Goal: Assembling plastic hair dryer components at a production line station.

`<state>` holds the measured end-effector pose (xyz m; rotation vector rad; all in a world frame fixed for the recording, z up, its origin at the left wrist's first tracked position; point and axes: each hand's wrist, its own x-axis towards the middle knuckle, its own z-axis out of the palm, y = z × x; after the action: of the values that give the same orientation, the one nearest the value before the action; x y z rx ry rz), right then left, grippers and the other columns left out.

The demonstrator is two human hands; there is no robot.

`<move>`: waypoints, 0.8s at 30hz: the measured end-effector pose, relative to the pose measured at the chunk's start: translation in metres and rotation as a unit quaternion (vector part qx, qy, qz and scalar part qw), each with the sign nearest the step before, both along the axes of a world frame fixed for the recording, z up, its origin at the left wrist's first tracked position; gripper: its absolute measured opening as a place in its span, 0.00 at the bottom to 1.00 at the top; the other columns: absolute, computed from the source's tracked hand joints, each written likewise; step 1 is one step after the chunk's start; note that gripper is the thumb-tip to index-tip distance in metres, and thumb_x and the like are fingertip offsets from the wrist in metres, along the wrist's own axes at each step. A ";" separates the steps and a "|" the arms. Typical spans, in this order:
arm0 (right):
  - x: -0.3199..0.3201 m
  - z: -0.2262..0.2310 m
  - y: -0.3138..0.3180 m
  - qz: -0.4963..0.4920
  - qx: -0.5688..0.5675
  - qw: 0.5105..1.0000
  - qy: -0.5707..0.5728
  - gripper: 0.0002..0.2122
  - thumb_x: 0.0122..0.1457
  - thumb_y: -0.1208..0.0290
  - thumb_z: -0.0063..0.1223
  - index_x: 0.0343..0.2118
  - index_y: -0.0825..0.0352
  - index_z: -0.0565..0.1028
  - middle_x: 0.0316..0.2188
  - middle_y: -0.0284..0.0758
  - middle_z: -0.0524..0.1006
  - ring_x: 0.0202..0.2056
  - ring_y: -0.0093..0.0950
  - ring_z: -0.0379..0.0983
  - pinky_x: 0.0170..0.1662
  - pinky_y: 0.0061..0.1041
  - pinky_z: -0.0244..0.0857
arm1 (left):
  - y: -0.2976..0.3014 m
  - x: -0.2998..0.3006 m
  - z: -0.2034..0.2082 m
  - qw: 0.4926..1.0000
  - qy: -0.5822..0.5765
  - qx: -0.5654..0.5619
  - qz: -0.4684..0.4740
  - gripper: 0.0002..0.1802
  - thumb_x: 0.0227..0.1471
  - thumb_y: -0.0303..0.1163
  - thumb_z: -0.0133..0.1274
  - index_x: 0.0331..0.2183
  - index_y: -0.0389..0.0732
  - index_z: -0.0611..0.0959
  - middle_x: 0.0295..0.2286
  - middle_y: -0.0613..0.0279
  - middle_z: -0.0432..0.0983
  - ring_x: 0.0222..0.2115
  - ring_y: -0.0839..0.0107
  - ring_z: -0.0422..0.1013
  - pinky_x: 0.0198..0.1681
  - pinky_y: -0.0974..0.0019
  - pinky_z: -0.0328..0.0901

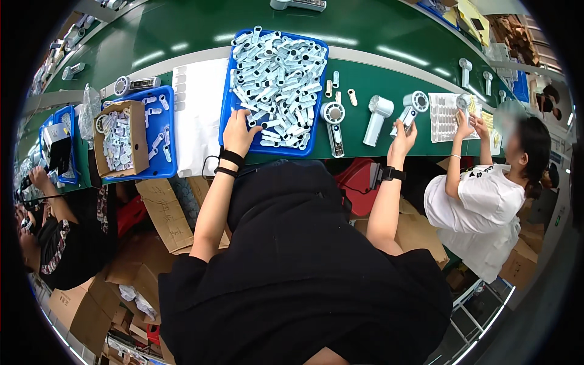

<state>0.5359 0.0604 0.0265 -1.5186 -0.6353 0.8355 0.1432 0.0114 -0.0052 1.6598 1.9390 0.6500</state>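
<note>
My right hand [401, 141] is closed around the handle of a handheld fan [416, 104], its round head pointing up. At the near left edge of a blue tray [224, 115], my left hand [238, 131] reaches over the rim. Its thumb and fingers are apart, touching the heap of small pale-blue plastic casing pieces [280, 73]; I cannot make out any piece held in it. Between my hands, a handheld fan [334, 125] with its inner board exposed lies on the green table, and a white handheld fan [378, 118] lies to its right.
Several small loose pieces [351, 97] lie right of the tray. To the left are a white sheet [198, 121] and another blue tray [167, 164] holding a cardboard box [139, 143]. A co-worker in white [480, 188] sits at right; another in black [79, 231] at left.
</note>
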 end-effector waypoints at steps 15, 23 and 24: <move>0.026 -0.007 0.070 -0.035 -0.290 0.801 -0.523 0.28 0.47 0.64 0.55 0.51 0.68 0.61 0.44 0.44 0.64 0.48 0.40 0.58 0.49 0.37 0.54 | 0.001 -0.023 0.002 0.990 -0.105 0.040 0.082 0.10 0.38 0.20 0.54 0.29 0.35 0.75 0.28 0.57 0.68 0.21 0.65 0.69 0.25 0.68 0.65; -0.109 -0.005 0.266 0.400 0.082 0.743 -0.530 0.30 0.45 0.66 0.56 0.52 0.68 0.60 0.48 0.45 0.62 0.52 0.41 0.57 0.55 0.32 0.51 | 0.038 -0.025 0.057 0.976 -0.198 0.044 0.082 0.13 0.39 0.18 0.53 0.33 0.34 0.75 0.30 0.60 0.69 0.26 0.74 0.70 0.28 0.76 0.64; -0.124 -0.018 0.282 0.399 0.087 0.743 -0.531 0.30 0.45 0.66 0.56 0.52 0.68 0.60 0.48 0.45 0.62 0.52 0.41 0.57 0.55 0.32 0.51 | 0.042 -0.024 0.062 0.975 -0.198 0.058 0.082 0.13 0.39 0.17 0.53 0.33 0.34 0.75 0.30 0.61 0.69 0.27 0.74 0.70 0.29 0.77 0.64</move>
<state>0.4119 0.3421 0.0088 -1.4336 -2.2649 0.3801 0.1197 0.0533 0.0565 1.3166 1.7809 1.0864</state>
